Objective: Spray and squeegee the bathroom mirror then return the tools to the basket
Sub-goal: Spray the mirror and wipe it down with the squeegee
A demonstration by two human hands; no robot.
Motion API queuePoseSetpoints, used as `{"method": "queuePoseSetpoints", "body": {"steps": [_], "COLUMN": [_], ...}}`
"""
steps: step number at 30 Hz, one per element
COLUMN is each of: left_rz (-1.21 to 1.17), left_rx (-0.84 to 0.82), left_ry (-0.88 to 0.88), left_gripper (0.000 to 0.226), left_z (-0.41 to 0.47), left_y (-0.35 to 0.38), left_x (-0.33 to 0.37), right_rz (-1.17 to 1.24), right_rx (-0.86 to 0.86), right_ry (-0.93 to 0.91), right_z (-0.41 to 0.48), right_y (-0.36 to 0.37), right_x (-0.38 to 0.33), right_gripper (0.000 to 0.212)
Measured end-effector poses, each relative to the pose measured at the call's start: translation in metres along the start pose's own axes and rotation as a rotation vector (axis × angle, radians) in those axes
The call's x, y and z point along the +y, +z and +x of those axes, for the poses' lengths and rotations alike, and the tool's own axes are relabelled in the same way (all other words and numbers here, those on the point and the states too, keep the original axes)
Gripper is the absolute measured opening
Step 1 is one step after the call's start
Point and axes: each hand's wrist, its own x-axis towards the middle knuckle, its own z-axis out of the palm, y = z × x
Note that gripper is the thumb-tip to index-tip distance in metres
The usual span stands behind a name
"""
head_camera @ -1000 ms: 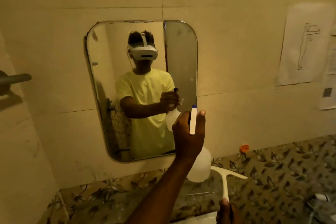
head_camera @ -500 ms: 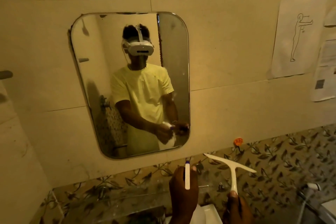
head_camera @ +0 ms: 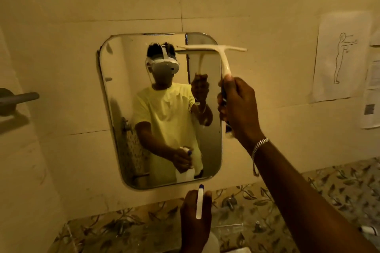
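The rounded wall mirror (head_camera: 123,109) hangs on beige tiles at the centre. My right hand (head_camera: 238,104) grips the handle of a white T-shaped squeegee (head_camera: 213,49), whose blade lies across the mirror's top right corner, partly past its right edge. My left hand (head_camera: 195,215) is low, below the mirror, and holds a white spray bottle (head_camera: 199,203) with a blue nozzle tip; the bottle's body is mostly hidden behind the hand. No basket is in view.
A grey bar (head_camera: 18,97) juts out from the left wall. Paper sheets (head_camera: 341,55) are stuck to the wall at the right. A band of leaf-patterned tiles (head_camera: 339,187) runs below, with a glass shelf (head_camera: 230,230) under my left hand.
My right hand has lifted the squeegee from down by the counter up to the mirror's top right corner. My left hand has lowered the spray bottle from in front of the mirror to below it.
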Motion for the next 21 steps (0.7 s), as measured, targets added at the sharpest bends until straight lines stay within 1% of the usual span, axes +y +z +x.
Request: {"method": "queuePoseSetpoints", "body": {"steps": [4, 10, 13, 17, 21], "left_rz": [-0.03, -0.062, -0.069, -0.074, -0.062], "left_rx": [-0.003, 0.012, 0.025, 0.054, 0.073], "left_ry": [-0.011, -0.016, -0.032, -0.009, 0.016], "left_gripper": [0.035, 0.025, 0.025, 0.03, 0.036], "left_z": [0.007, 0.015, 0.024, 0.039, 0.056], "left_y": [-0.011, -0.022, -0.026, -0.029, -0.033], "left_x": [-0.004, -0.004, -0.007, -0.006, -0.006], "right_rz": [0.035, -0.02, -0.076, -0.21, -0.278], "right_rx": [-0.021, 0.004, 0.037, 0.065, 0.038], "right_ry": [-0.027, -0.047, -0.073, -0.111, -0.09], "right_z": [0.03, 0.044, 0.048, 0.04, -0.01], "right_y": [0.027, 0.042, 0.045, 0.043, 0.028], "right_x": [-0.02, -0.014, -0.009, 0.015, 0.059], "right_gripper": [0.031, 0.029, 0.03, 0.026, 0.025]}}
